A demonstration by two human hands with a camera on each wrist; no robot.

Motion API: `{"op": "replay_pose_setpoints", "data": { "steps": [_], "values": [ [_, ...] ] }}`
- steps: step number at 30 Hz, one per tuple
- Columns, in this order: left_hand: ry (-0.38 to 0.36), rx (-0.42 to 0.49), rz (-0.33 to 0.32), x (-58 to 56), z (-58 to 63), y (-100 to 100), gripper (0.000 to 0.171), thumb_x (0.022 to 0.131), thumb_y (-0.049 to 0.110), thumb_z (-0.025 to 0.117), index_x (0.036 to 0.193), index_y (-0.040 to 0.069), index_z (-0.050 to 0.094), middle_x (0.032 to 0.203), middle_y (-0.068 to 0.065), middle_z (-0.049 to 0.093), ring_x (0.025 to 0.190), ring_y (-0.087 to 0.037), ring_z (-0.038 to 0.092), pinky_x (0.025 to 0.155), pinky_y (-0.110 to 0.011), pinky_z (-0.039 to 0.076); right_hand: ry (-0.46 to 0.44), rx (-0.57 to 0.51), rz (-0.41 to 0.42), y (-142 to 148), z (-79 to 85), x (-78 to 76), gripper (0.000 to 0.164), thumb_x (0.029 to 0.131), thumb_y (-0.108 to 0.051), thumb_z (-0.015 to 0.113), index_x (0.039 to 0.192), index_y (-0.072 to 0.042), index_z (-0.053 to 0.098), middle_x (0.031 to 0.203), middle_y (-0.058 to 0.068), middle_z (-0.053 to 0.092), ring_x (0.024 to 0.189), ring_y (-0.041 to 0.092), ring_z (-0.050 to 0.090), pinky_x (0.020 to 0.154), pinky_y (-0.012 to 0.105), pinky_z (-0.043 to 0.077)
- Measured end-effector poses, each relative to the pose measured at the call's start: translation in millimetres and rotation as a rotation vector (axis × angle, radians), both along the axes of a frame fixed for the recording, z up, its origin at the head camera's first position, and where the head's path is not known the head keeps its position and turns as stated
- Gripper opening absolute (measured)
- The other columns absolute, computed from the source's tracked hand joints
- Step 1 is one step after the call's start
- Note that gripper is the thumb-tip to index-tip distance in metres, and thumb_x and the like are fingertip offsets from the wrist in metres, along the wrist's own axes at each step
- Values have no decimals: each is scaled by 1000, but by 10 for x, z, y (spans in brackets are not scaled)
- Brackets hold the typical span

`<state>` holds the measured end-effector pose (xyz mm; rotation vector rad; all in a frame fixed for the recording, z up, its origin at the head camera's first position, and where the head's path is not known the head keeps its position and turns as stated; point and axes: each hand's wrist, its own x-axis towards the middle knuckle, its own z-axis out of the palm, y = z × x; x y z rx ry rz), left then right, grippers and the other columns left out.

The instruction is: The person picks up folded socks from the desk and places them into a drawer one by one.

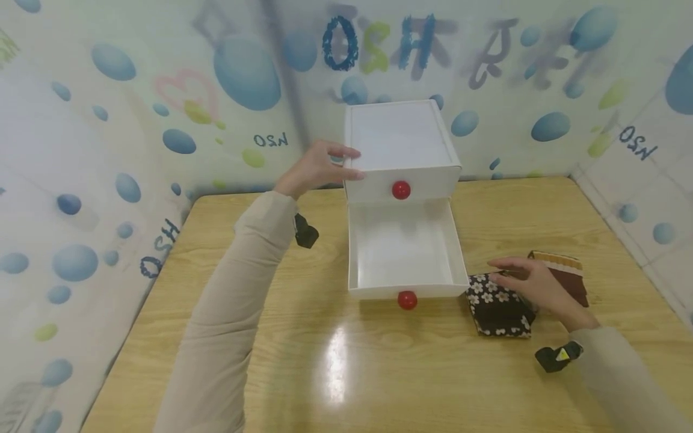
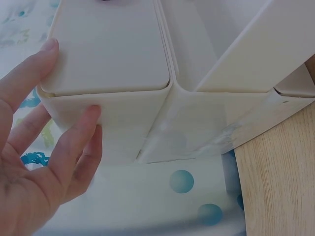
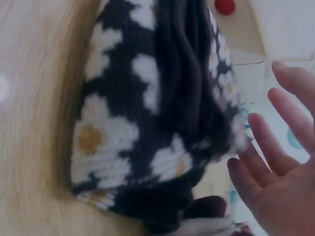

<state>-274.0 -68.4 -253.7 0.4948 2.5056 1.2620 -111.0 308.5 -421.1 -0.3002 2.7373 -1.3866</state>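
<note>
A white two-tier drawer box (image 1: pixel 400 135) stands near the back of the table, its upper drawer in and its lower drawer (image 1: pixel 403 246) pulled out. Each drawer front has a red round knob (image 1: pixel 401 190). My left hand (image 1: pixel 319 167) holds the box at its upper left front corner, with thumb and fingers on two different faces in the left wrist view. My right hand (image 1: pixel 538 288) hovers with spread fingers over a folded black knitted cloth (image 1: pixel 500 304) with white daisies. In the right wrist view the fingertips lie right beside this cloth (image 3: pixel 106 137).
Partly behind my right hand lies a folded brown cloth (image 1: pixel 571 279) with a tan band. The wooden table (image 1: pixel 303 361) meets a wall (image 1: pixel 238 144) with blue dots at the back. Black camera mounts (image 1: pixel 305 231) sit on both wrists.
</note>
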Motion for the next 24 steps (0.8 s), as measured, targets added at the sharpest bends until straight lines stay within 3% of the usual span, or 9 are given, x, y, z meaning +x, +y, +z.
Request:
{"op": "replay_pose_setpoints", "data": {
  "steps": [5, 8, 12, 24],
  "values": [
    [-4, 4, 10, -4, -14, 3, 57, 71, 28, 75, 121, 12, 55, 120, -6, 47, 97, -17, 52, 71, -24, 51, -6, 68, 50, 24, -66, -60, 38, 85, -18, 61, 115, 4, 55, 114, 13, 55, 98, -2, 48, 80, 30, 48],
    [-5, -3, 11, -12, -16, 2, 57, 71, 29, 75, 121, 12, 54, 120, -5, 46, 98, -17, 52, 72, -24, 51, -45, 68, 79, 26, -61, -83, 40, 85, -19, 61, 117, 4, 53, 118, 22, 51, 106, 19, 49, 83, 46, 44],
    [-4, -6, 10, -8, -8, 5, 57, 71, 28, 74, 122, 12, 54, 121, -5, 46, 100, -17, 50, 72, -24, 50, -125, 71, 82, 24, -35, -106, 48, 84, -24, 62, 121, 4, 50, 122, 24, 47, 112, 40, 41, 85, 53, 40],
    [-24, -8, 23, 8, 11, 22, 57, 71, 27, 74, 122, 12, 53, 120, -6, 46, 97, -18, 52, 72, -25, 51, -236, 95, 91, 40, -52, -128, 56, 80, -31, 65, 124, 0, 48, 126, 27, 40, 101, 35, 49, 84, 55, 39]
  ]
}}
